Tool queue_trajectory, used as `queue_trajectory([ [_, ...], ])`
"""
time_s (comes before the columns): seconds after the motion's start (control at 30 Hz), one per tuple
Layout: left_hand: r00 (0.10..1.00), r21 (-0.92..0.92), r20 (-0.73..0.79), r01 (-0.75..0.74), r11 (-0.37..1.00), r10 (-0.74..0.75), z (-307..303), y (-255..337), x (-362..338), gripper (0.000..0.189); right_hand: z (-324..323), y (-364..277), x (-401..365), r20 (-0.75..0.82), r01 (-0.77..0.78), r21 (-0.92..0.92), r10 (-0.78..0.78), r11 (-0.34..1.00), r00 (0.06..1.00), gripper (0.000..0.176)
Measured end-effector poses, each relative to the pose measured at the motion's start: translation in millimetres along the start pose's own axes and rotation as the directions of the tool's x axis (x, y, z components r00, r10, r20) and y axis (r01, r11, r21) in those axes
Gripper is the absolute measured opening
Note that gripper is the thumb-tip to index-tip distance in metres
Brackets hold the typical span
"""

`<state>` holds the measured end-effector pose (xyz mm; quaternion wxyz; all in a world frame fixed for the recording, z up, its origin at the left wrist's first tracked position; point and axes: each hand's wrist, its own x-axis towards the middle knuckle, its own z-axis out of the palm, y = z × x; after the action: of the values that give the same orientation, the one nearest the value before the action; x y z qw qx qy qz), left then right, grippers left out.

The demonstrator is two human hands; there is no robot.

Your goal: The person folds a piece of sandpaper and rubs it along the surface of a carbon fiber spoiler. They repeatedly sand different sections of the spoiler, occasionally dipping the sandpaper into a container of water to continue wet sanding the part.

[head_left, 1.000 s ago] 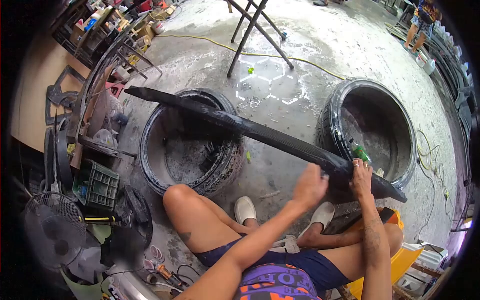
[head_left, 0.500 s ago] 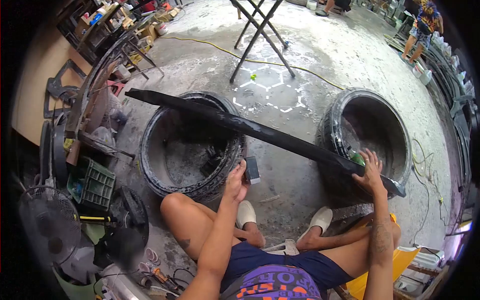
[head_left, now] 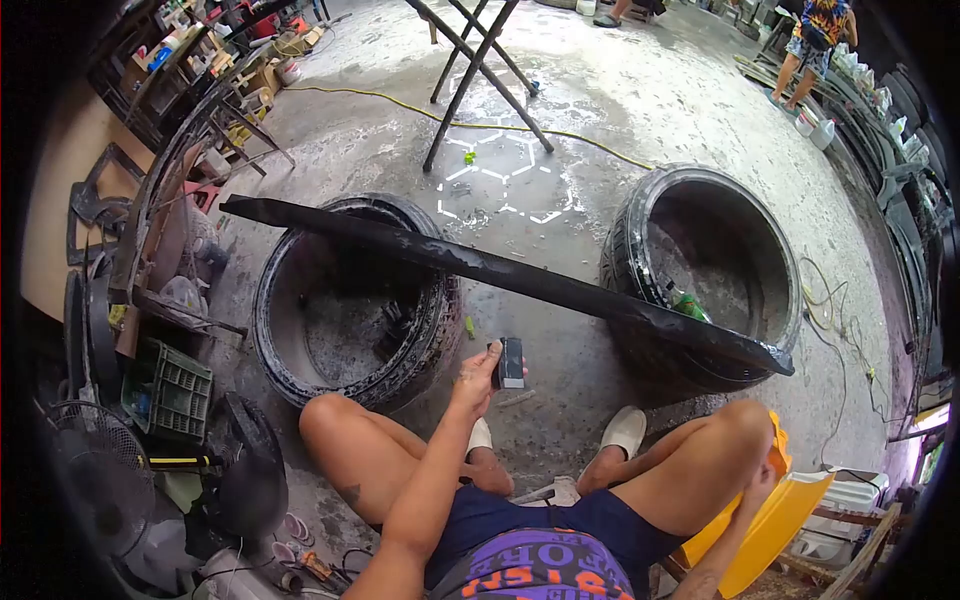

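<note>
My left hand (head_left: 478, 380) is closed round a black rectangular block (head_left: 511, 363) with a pale lower end, held above the floor between my knees. A long black strip-like panel (head_left: 500, 275), scuffed along its face, lies across two upright tyres. The left tyre (head_left: 268, 340) bears its far end and the right tyre (head_left: 622, 235) its near end. My right hand (head_left: 762, 482) is down beside my right knee, close to a yellow plastic piece (head_left: 775, 525); its fingers are mostly hidden. A green bottle (head_left: 688, 306) shows inside the right tyre, just behind the panel.
A folding stand (head_left: 475, 75) with crossed dark legs is ahead, with a yellow cable (head_left: 380, 97) running past it. On the left are a green crate (head_left: 175, 390) and a fan (head_left: 95, 465). Another person (head_left: 815, 45) stands at the far right.
My right hand has left the panel's near end and dropped beside my right knee. The left hand keeps the block, now turned a little. The whole view has shifted slightly.
</note>
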<state>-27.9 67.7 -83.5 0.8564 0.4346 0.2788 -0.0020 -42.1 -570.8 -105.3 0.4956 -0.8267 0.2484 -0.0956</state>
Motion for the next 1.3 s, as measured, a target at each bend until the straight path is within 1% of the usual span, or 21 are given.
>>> queue_trajectory([
  [0.07, 1.0, 0.048, -0.021, 0.013, 0.999, -0.012, 1.7, -1.0, -4.0, 0.048, 12.4, 75.6, -3.1, 0.025, -0.152, 0.017, 0.152, 0.988, 0.988, 0.017],
  [0.13, 0.999, 0.092, -0.037, 0.025, 0.995, -0.021, 6.2, -3.3, -5.2, 0.049, 29.2, 102.6, -15.4, 0.03, -0.316, 0.05, 0.314, 0.948, 0.949, 0.017],
  [0.23, 1.0, 0.127, -0.018, 0.006, 0.992, -0.004, 16.0, -9.7, -5.1, 0.048, 40.8, 119.3, -29.0, 0.065, -0.44, 0.119, 0.435, 0.89, 0.898, 0.018],
  [0.37, 1.0, 0.19, 0.022, -0.01, 0.982, 0.006, 47.3, -36.6, 4.8, 0.044, 40.2, 135.2, -41.4, 0.093, -0.521, 0.218, 0.514, 0.825, 0.853, 0.02],
  [0.43, 0.991, 0.335, 0.117, 0.021, 0.942, -0.063, 57.8, -54.9, 18.6, 0.046, 29.1, 123.2, -48.5, 0.116, -0.538, 0.231, 0.527, 0.81, 0.842, 0.021],
  [0.63, 0.962, 0.293, 0.258, 0.008, 0.956, -0.087, 162.8, -92.1, 30.0, 0.039, 23.3, 133.8, -36.4, 0.174, -0.545, 0.437, 0.527, 0.716, 0.832, 0.024],
  [0.7, 0.939, 0.314, 0.337, -0.038, 0.949, -0.074, 203.1, -100.6, 36.7, 0.041, 18.4, 97.4, -13.0, 0.246, -0.436, 0.635, 0.368, 0.637, 0.897, 0.025],
  [0.77, 0.911, 0.383, 0.409, -0.115, 0.917, -0.056, 243.0, -106.0, 47.2, 0.042, 13.0, 73.1, 42.6, 0.388, -0.343, 0.833, -0.017, 0.434, 0.921, 0.026],
  [0.8, 0.895, 0.381, 0.44, -0.106, 0.919, -0.079, 264.6, -104.6, 50.0, 0.043, 20.8, 51.2, 65.2, 0.405, -0.311, 0.851, -0.152, 0.423, 0.901, 0.026],
  [0.87, 0.884, 0.361, 0.466, -0.228, 0.904, 0.036, 305.0, -117.0, 63.7, 0.046, 63.7, -12.1, 105.0, 0.289, -0.061, 0.587, -0.138, 0.807, 0.947, 0.033],
  [0.9, 0.881, 0.377, 0.46, -0.308, 0.874, 0.112, 321.1, -121.9, 70.7, 0.047, 88.9, -98.2, 89.5, 0.5, -0.302, 0.619, -0.068, 0.725, 0.863, 0.034],
  [0.93, 0.878, 0.341, 0.469, -0.277, 0.898, 0.093, 334.2, -132.7, 83.8, 0.045, 114.6, -188.5, 71.9, 0.683, -0.533, 0.564, 0.007, 0.631, 0.73, 0.036],
  [0.97, 0.876, 0.306, 0.477, -0.245, 0.92, 0.075, 340.1, -137.9, 94.7, 0.043, 133.4, -229.8, 61.1, 0.762, -0.494, 0.445, -0.027, 0.747, 0.647, 0.038],
  [1.0, 0.877, 0.303, 0.473, -0.251, 0.919, 0.083, 340.8, -130.5, 99.0, 0.043, 152.2, -247.0, 62.8, 0.863, -0.505, 0.32, -0.027, 0.802, 0.504, 0.038],
  [1.03, 0.884, 0.158, 0.452, 0.056, 0.986, -0.123, 340.2, -120.3, 103.6, 0.04, 164.5, -259.8, 70.1, 0.867, -0.5, 0.319, -0.034, 0.805, 0.497, 0.038],
  [1.07, 0.826, 0.001, 0.464, 0.36, 0.933, -0.32, 337.5, -110.4, 107.0, 0.037, 176.0, -271.9, 76.6, 0.892, -0.387, 0.232, -0.037, 0.893, 0.45, 0.038],
  [1.1, 0.817, -0.075, 0.534, 0.305, 0.95, -0.22, 327.8, -106.9, 115.1, 0.034, 187.4, -284.6, 81.6, 0.915, -0.257, 0.145, -0.03, 0.956, 0.402, 0.038],
  [1.17, 0.85, -0.186, 0.497, 0.3, 0.936, -0.173, 316.8, -95.3, 127.1, 0.036, 195.9, -324.8, 73.4, 0.903, -0.107, 0.047, 0.003, 0.993, 0.43, 0.04],
  [1.23, 0.897, -0.183, 0.437, 0.164, 0.969, -0.069, 295.9, -55.6, 106.8, 0.034, 210.6, -346.1, 69.9, 0.868, 0.179, -0.001, -0.089, 0.984, 0.489, 0.044],
  [1.27, 0.894, -0.173, 0.446, 0.122, 0.977, -0.032, 281.6, -41.8, 101.4, 0.033, 220.4, -350.2, 66.1, 0.868, 0.182, 0.002, -0.091, 0.983, 0.487, 0.044],
  [1.3, 0.89, -0.163, 0.457, 0.081, 0.983, 0.003, 267.4, -31.0, 97.7, 0.033, 231.9, -351.2, 61.0, 0.829, 0.403, -0.016, -0.213, 0.915, 0.516, 0.047],
])
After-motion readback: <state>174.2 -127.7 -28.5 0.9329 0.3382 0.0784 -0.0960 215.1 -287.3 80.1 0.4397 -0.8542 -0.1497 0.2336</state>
